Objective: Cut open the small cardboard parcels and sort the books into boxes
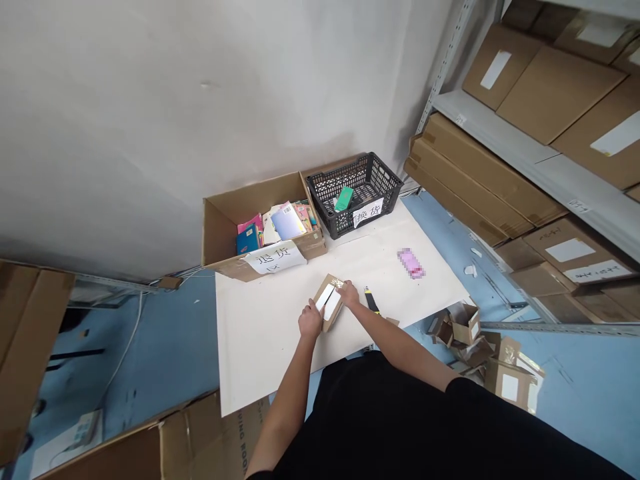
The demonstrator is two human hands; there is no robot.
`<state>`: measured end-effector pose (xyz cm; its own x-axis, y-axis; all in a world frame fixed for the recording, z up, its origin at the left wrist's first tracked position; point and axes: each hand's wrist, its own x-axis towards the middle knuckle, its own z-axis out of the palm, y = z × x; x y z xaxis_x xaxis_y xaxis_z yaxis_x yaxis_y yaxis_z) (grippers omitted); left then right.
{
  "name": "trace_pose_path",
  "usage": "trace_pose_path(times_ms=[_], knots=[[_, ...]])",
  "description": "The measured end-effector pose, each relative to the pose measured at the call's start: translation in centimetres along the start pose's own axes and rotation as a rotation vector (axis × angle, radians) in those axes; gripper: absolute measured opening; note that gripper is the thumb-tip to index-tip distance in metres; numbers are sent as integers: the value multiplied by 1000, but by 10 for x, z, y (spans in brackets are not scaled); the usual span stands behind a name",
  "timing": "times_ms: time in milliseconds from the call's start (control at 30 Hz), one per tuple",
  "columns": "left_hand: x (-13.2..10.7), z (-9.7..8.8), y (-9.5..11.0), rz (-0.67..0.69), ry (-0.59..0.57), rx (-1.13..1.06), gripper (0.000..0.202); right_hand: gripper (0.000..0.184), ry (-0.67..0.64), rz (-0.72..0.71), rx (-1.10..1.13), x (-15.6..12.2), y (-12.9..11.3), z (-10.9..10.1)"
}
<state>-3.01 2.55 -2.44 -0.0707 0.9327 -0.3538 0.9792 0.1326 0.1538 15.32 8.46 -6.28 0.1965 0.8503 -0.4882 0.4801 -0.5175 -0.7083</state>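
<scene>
Left hand (311, 319): gripping small carton (332, 305), left side | right hand (349, 294): gripping its far-right corner | utility knife (371, 301): on table (250, 353), right of carton | pink item (411, 263): blurred, unidentifiable

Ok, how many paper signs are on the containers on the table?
2: a sign on the front of the open cardboard box and another sign on the front of the black crate. Their far sides may hide more.
</scene>
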Motion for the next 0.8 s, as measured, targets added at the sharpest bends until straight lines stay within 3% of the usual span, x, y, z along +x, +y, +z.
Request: trace_pose_path(times_ms=[133, 233, 433, 500, 667, 800], knots=[[2, -14, -17, 58, -115, -109, 62, 60, 49, 139, 41, -5, -2, -7], [0, -20, -35, 93, -129, -251, 59, 71, 85, 142, 27, -14, -5, -5], [-23, -3, -55, 91, -119, -378, 42, 112, 135, 39, -119, -52, -10, 48], [-28, 3, -64, 70, -128, -405, 44, 115, 117, -17, -73, -61, -10, 57], [-28, 14, -87, 11, -141, -477, 41, 99, -63, -210, 210, -70, -7, 35], [-28, 18, -97, -36, -112, -529, 43, 84, -91, -144, 256, -78, -2, 9]])
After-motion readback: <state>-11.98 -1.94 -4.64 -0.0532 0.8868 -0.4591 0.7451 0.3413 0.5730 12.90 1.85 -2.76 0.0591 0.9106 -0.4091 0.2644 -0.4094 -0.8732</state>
